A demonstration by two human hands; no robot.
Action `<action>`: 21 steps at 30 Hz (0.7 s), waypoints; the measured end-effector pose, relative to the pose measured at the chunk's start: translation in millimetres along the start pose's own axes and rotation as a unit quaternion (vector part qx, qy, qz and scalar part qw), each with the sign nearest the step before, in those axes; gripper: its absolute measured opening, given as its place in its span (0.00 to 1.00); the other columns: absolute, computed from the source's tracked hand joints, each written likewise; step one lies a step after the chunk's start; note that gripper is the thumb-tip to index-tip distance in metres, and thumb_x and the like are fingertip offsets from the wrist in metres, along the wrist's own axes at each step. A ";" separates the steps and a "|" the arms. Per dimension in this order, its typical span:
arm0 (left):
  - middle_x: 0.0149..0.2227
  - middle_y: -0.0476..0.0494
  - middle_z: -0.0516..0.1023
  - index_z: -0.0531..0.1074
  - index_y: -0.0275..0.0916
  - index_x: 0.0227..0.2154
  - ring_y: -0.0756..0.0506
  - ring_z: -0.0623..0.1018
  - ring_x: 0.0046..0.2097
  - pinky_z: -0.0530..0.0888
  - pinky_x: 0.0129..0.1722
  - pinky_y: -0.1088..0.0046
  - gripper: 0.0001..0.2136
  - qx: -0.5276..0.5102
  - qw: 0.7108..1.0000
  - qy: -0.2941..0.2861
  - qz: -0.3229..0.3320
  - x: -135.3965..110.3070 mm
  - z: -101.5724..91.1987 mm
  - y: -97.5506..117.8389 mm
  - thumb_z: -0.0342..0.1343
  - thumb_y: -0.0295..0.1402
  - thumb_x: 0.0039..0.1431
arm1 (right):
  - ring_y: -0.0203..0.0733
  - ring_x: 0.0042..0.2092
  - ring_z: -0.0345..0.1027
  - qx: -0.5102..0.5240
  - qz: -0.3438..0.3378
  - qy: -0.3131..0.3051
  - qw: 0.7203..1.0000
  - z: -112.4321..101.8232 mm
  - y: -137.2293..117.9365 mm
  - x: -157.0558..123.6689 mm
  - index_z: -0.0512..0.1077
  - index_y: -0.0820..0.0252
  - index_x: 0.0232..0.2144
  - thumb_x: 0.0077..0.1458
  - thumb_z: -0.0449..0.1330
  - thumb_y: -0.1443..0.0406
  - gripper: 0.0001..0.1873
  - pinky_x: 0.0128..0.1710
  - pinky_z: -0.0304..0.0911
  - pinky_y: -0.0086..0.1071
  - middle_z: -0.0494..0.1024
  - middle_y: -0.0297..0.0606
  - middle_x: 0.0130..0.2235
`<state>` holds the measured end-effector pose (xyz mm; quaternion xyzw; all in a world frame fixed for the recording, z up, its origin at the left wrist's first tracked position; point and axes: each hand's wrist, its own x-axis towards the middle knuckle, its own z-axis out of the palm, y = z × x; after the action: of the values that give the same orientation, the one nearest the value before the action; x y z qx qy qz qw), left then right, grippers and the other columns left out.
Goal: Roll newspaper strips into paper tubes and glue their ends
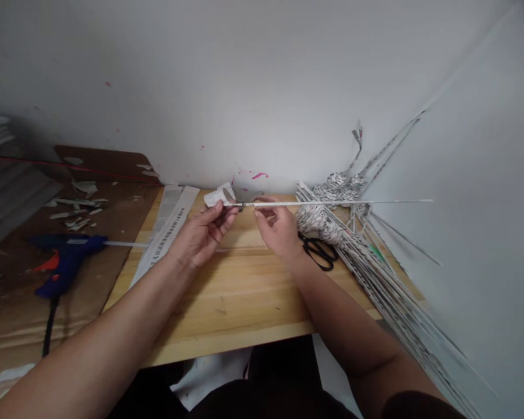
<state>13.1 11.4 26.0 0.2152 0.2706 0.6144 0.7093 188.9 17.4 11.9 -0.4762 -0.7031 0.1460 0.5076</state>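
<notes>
A long thin rolled newspaper stick (332,202) lies level across the view above the wooden table. My left hand (207,227) pinches its left end between thumb and fingers. Farther along, my right hand (277,224) has its thumb and fingers closed around the stick. Just behind my left fingers is a short white paper roll (220,195) with print on it; whether the hand touches it I cannot tell. Under and beyond my right wrist rest black-handled scissors (321,251), their blades out of sight.
Woven newspaper pieces (336,192) and a bundle of paper sticks (384,279) lie at the right, overhanging the table (227,297). Newspaper sheets (166,224) lie at its left. A blue glue gun (67,262) rests on brown cardboard (91,308) near paper scraps (76,212). A wall stands behind.
</notes>
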 end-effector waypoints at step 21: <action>0.29 0.46 0.80 0.74 0.34 0.29 0.52 0.80 0.29 0.78 0.30 0.82 0.05 -0.065 0.996 -0.063 0.025 -6.0 2.2 30.8 0.57 0.23 0.60 | 0.56 0.43 0.73 -0.596 0.144 -0.143 0.777 -129.0 9.3 -2.3 0.66 0.55 0.58 0.60 0.52 0.65 0.23 0.40 0.65 0.43 0.72 0.54 0.50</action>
<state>-9.3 10.2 48.0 0.2136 0.1798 0.6330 0.7220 303.8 -15.7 61.3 -0.7527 -0.6374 -0.1644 -0.0114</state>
